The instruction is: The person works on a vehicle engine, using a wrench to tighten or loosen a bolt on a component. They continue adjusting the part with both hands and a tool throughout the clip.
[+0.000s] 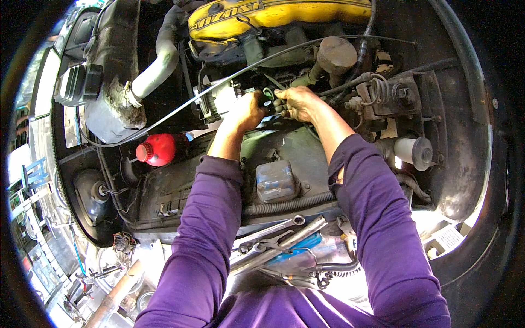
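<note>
Both arms, in purple sleeves, reach into an engine bay. My left hand (248, 111) is closed, its fingers curled beside a silver metal part (216, 101) that looks like an alternator. Just right of it, my right hand (301, 103) has thumb and fingers drawn together. A small greenish loop (268, 93), perhaps wire or strap, shows between the two hands. What each hand's fingertips hold is too small and shadowed to tell. Behind the hands sits the engine with its yellow cover (284, 15).
A thin grey cable (219, 85) arcs across the bay. At left are a pale pipe (156, 71) and a red bottle (158, 150). A dented box-shaped cap (275, 181) rises between my forearms. Nearer lie a wrench (273, 229) and other tools. A white reservoir (411, 153) stands right.
</note>
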`<state>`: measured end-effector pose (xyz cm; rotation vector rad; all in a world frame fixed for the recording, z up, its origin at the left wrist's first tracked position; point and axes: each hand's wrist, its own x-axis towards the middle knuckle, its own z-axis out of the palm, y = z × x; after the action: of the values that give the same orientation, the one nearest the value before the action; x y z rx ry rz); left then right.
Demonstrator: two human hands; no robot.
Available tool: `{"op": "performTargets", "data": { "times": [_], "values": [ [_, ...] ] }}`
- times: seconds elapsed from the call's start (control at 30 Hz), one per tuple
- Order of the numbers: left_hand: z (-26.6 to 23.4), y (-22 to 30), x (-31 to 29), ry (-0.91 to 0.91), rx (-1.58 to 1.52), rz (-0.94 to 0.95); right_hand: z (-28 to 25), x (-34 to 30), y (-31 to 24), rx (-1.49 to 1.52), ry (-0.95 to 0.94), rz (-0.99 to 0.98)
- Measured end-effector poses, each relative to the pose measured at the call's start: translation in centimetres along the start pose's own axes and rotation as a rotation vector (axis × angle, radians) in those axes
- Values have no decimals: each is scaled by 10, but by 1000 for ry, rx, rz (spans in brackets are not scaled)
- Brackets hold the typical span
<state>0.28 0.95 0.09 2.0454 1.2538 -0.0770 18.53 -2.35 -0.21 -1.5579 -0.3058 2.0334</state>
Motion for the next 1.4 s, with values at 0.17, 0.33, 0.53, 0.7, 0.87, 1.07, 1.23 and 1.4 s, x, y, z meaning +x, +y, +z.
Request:
{"op": "performTargets", "data": {
  "times": [0.17, 0.33, 0.53, 0.7, 0.87, 1.07, 1.23, 1.4],
  "values": [
    [11, -1, -1, 119, -233, 102, 12, -7, 3, -117, 231, 24],
    [-1, 10, 0, 55, -193, 6, 13, -7, -1, -131, 206, 84],
    [-22, 34, -9, 5, -155, -217, 14, -2, 5, -60, 100, 139],
    [-23, 36, -13, 20, -60, -189, 8, -2, 2, -315, 40, 27],
    [-13, 22, -8, 86, -40, -103, -5, -2, -10, -163, -136, -1],
    [-3, 18, -7, 124, -89, -24, 5, -2, -4, -108, -18, -46],
    [-4, 22, -8, 187, -103, 99, 9, 0, 2, -289, 262, 8],
    [-9, 21, -3, 77, 69, -137, 4, 7, 5, -247, 103, 116]
  ]
}}
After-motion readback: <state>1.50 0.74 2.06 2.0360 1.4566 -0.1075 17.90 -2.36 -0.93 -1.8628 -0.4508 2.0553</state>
